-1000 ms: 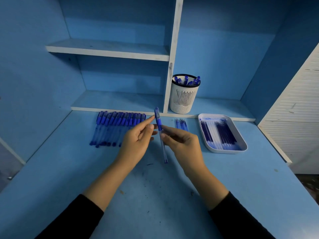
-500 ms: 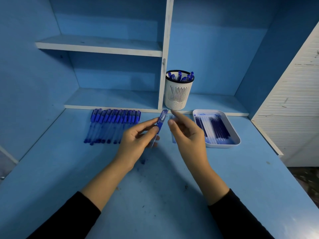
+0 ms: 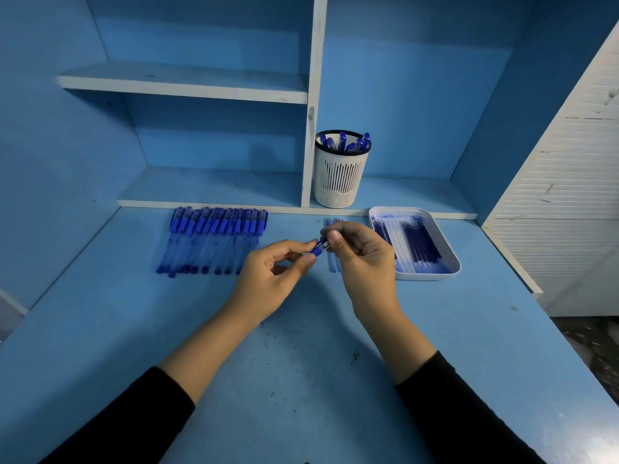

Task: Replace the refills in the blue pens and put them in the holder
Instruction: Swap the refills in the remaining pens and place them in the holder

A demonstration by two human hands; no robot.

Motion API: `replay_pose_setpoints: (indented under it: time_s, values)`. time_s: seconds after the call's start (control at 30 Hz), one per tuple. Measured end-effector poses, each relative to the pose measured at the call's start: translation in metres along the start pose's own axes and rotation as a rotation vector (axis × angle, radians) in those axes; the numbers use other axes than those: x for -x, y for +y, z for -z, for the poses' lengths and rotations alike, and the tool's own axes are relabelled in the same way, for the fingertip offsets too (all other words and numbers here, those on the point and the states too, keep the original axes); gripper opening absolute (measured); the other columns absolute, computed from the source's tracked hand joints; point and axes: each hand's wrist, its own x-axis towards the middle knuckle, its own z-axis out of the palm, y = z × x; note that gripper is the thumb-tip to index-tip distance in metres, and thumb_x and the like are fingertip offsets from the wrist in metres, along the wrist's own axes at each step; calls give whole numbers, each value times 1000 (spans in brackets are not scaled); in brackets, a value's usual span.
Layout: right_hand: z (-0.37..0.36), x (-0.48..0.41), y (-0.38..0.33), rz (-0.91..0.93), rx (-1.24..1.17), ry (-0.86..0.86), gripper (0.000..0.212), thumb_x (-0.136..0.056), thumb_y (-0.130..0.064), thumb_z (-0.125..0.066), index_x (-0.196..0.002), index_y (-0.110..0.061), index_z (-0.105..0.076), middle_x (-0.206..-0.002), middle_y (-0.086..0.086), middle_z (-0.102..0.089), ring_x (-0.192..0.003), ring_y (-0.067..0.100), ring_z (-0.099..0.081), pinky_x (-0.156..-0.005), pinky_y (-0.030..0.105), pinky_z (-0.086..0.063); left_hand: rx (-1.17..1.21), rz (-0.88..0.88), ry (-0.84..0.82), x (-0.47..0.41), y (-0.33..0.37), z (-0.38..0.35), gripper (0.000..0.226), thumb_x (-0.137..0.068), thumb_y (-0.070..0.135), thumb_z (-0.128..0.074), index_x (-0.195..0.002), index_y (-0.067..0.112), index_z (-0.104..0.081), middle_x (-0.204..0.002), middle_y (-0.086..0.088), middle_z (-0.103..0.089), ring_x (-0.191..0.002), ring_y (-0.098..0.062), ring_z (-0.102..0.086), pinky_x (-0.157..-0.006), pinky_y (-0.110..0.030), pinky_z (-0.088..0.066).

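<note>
Here both hands, left [image 3: 274, 272] and right [image 3: 360, 259], pinch one blue pen [image 3: 319, 246] between them.

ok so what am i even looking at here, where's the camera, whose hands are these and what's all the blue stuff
There is no machine here. A person in black sleeves works with bare hands, and the single picture comes from a wide camera worn on their head, looking forward and down. That is why the arms come in from the bottom edge.

The left hand and right hand both pinch one blue pen between them, above a blue desk. To the left on the desk lies a row of pens, side by side. To the right sits a white tray with refills in it. What look like a few loose refills lie behind the right hand. On the low shelf at the back stands a white holder with more pens in it.
</note>
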Motion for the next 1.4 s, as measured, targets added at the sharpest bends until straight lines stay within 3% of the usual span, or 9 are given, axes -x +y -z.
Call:
replay_pose_setpoints:
  time_s: [0.1, 0.27, 0.47, 0.6, 0.67, 0.97, 1.13, 1.27, 1.4]
  values:
    - [0, 1, 0, 7, -19, -1, 17, -90, 4, -59, -85, -10, -67, -82, 4, -70, -79, 13, -65, -78, 21, -51, 18, 1, -5, 0, -1, 2, 24, -87, 9, -68, -100, 29, -71, -94, 13, -76, -87, -9, -69, -77, -25, -57]
    - [0, 3, 0, 21, -29, -10, 16, -90, 5, -57, -87, -8, -67, -84, 5, -69, -81, 12, -64, -78, 20, -51, -29, -49, -54, 1, -3, 6, 28, -90, 14, -64, -110, 33, -67, -94, -20, -71, -80, -16, -59, -76, -23, -48]
    - [7, -3, -6, 44, -16, -24, 13, -90, 3, -58, -90, -5, -68, -84, 1, -70, -80, 9, -64, -77, 18, -50, -62, -41, -109, 2, 0, 4, 34, -94, 8, -59, -117, 34, -61, -90, 15, -74, -70, 1, -56, -70, -8, -44]
    - [13, -10, -10, 63, 71, -89, 8, -88, -4, -64, -92, -5, -70, -82, -2, -70, -79, 7, -65, -76, 17, -50, -59, -54, -71, 3, -3, 4, 30, -95, 18, -62, -119, 36, -62, -89, -20, -68, -66, -17, -55, -69, -18, -44]
    - [16, -13, -11, 77, 132, -119, 8, -88, -6, -65, -93, -3, -70, -79, 1, -68, -74, 6, -63, -72, 15, -48, -81, -49, -64, 3, -5, 4, 29, -93, 30, -62, -120, 41, -62, -87, -17, -66, -66, -35, -49, -66, -28, -42]
    - [25, -20, -11, -41, -30, 49, 9, -90, -4, -62, -96, -7, -69, -78, -4, -71, -74, 9, -65, -75, 17, -51, -113, -106, 131, -2, -5, 14, 28, -93, 29, -63, -113, 47, -66, -93, 2, -72, -67, -25, -51, -62, -36, -46]
    - [14, -12, 9, -49, 343, -134, 13, -85, -2, -66, -91, -12, -71, -82, 0, -71, -75, 8, -65, -75, 21, -52, -212, -119, 273, -9, -10, 29, 26, -87, 41, -68, -106, 57, -66, -95, 16, -74, -79, -23, -66, -75, -48, -56]
    - [4, 0, 22, 127, 701, -327, 8, -83, -10, -69, -90, -13, -71, -81, -3, -69, -70, 3, -58, -71, 7, -42, -233, -148, 273, -10, -12, 34, 28, -91, 20, -69, -106, 44, -70, -109, 19, -71, -105, -4, -66, -96, -33, -52]
    - [0, 1, 32, 213, 824, -407, 12, -82, -17, -71, -93, -12, -70, -85, 4, -64, -75, 15, -56, -71, 20, -45, -233, -153, 249, -11, -11, 34, 31, -92, 11, -66, -105, 40, -67, -108, 31, -67, -106, 2, -63, -97, -17, -47]
